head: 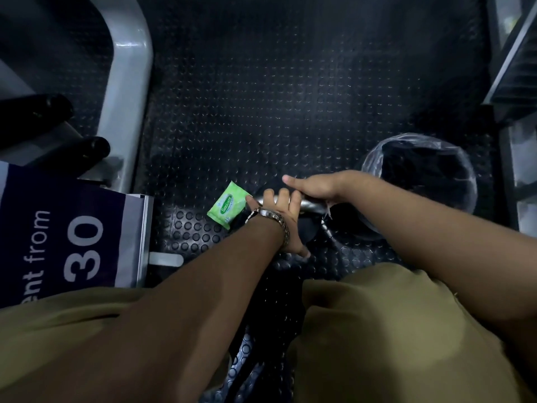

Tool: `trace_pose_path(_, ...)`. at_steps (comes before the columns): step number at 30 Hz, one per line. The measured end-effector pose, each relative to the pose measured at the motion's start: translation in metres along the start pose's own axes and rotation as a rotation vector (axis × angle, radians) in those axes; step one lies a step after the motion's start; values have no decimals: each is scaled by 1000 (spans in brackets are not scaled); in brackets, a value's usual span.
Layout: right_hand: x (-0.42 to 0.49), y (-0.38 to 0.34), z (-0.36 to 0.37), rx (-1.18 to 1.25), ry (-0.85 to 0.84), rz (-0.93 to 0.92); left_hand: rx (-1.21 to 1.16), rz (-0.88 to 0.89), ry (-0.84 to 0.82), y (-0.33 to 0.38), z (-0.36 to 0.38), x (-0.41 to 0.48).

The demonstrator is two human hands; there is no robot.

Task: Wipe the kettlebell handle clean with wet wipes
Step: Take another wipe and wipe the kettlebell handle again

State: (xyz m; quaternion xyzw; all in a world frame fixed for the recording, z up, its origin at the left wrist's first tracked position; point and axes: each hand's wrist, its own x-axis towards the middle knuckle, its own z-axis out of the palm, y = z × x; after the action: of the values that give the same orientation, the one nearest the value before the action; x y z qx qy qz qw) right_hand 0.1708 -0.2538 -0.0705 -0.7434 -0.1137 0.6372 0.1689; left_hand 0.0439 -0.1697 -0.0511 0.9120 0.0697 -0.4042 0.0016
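Note:
The kettlebell stands on the studded black floor between my knees, and its grey metal handle (pixel 312 207) shows between my hands. My left hand (pixel 283 216), with a metal watch on the wrist, has its fingers curled over the left part of the handle. On the right part, my right hand (pixel 315 187) wraps the handle with the thumb stretched out to the left. A small white corner of a wet wipe (pixel 328 212) sticks out under its palm. The green wet wipes pack (pixel 229 209) lies on the floor just left of my left hand.
A round bin with a clear plastic liner (pixel 421 175) stands just right of the kettlebell. A grey machine frame (pixel 128 91) and a dark blue sign with "30" (pixel 72 234) are on the left. Equipment steps (pixel 514 68) sit at the far right.

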Motion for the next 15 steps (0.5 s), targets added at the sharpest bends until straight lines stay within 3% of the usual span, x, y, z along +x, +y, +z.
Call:
trace_pose_path(8,-20,-6,-23,26,-33,13,-6,-1,-6,0,0,-2)
trace_pose_path(12,-13,-2,-15,-23,36,22,-13,3,13,0,1,-1)
trace_pose_path(15,-4,12,-4,2,188,10,-18,7,18,0,2,-2)
